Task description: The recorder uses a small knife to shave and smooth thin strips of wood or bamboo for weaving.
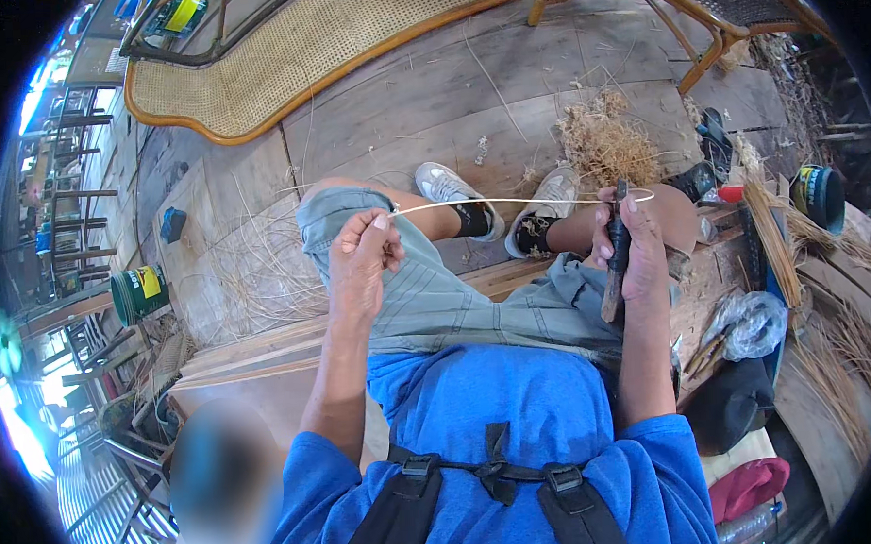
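Observation:
A thin pale cane strip (510, 202) runs nearly level in front of my knees. Its left end is pinched between thumb and fingers of my left hand (365, 260), above my left thigh. My right hand (646, 258), over my right thigh, is closed round a dark, narrow, stick-like tool (615, 264), perhaps a knife, held roughly upright. The strip crosses the tool's upper part near my thumb, and its curled free end pokes out just to the right. Whether the strip is also gripped by my right fingers cannot be made out.
Ahead curves a woven cane panel with a wooden frame (281, 65). A heap of shavings (605, 138) lies beyond my right shoe. Cane bundles (772, 238), a clear plastic roll (752, 324) and a green tub (818, 199) stand right; another green tub (139, 295) is left.

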`<control>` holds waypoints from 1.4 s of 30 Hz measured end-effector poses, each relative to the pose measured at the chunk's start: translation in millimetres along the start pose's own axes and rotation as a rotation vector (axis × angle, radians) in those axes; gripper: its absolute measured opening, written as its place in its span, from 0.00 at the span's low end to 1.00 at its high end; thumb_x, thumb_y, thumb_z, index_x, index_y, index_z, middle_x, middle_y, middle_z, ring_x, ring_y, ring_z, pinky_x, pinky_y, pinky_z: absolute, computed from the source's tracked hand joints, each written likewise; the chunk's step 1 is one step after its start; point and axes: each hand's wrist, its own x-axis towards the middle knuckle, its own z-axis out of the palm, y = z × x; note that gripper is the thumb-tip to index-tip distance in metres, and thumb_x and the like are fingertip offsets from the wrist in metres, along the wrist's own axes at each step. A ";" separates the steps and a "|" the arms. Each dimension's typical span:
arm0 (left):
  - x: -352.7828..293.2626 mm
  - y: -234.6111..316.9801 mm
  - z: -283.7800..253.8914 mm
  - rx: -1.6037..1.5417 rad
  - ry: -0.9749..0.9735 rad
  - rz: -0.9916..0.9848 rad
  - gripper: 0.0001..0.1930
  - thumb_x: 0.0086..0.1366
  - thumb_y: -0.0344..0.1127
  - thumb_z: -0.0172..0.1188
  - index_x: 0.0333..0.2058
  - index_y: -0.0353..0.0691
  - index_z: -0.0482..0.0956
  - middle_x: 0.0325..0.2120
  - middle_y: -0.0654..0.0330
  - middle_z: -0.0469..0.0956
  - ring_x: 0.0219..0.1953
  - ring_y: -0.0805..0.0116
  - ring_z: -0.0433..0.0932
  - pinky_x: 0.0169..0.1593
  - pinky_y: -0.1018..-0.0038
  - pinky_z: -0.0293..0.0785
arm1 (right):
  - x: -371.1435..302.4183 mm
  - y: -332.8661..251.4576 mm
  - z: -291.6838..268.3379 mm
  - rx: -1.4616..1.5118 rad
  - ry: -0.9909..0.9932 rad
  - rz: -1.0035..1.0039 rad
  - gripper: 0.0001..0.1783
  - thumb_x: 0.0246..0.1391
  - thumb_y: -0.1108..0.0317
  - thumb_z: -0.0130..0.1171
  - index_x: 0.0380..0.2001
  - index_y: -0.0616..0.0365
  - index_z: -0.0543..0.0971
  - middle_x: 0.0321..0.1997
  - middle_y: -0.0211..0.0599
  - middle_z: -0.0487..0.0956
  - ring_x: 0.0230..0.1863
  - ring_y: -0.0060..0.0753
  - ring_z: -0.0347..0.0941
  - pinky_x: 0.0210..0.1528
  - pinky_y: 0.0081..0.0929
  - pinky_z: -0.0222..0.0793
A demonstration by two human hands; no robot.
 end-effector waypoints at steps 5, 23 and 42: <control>8.6 -16.8 -13.4 0.874 0.144 0.476 0.12 0.60 0.35 0.54 0.39 0.35 0.73 0.30 0.55 0.75 0.34 0.62 0.74 0.38 0.71 0.69 | 1.1 7.2 5.6 -0.015 0.036 0.039 0.17 0.56 0.57 0.52 0.40 0.61 0.72 0.25 0.33 0.73 0.15 0.21 0.64 0.13 0.18 0.59; -61.1 98.6 -27.1 1.356 -0.173 0.224 0.09 0.59 0.36 0.53 0.33 0.36 0.77 0.28 0.51 0.76 0.32 0.56 0.75 0.39 0.67 0.70 | -2.4 -22.5 7.1 0.043 -0.006 0.101 0.16 0.58 0.58 0.50 0.37 0.63 0.71 0.22 0.31 0.71 0.15 0.19 0.63 0.13 0.15 0.58; -44.5 -2.6 61.8 0.676 -0.448 -0.039 0.10 0.65 0.36 0.50 0.31 0.34 0.75 0.19 0.67 0.68 0.24 0.81 0.65 0.29 0.82 0.63 | -24.1 38.8 45.6 -0.159 -0.270 0.294 0.11 0.53 0.64 0.56 0.35 0.59 0.71 0.24 0.28 0.71 0.16 0.15 0.61 0.17 0.13 0.57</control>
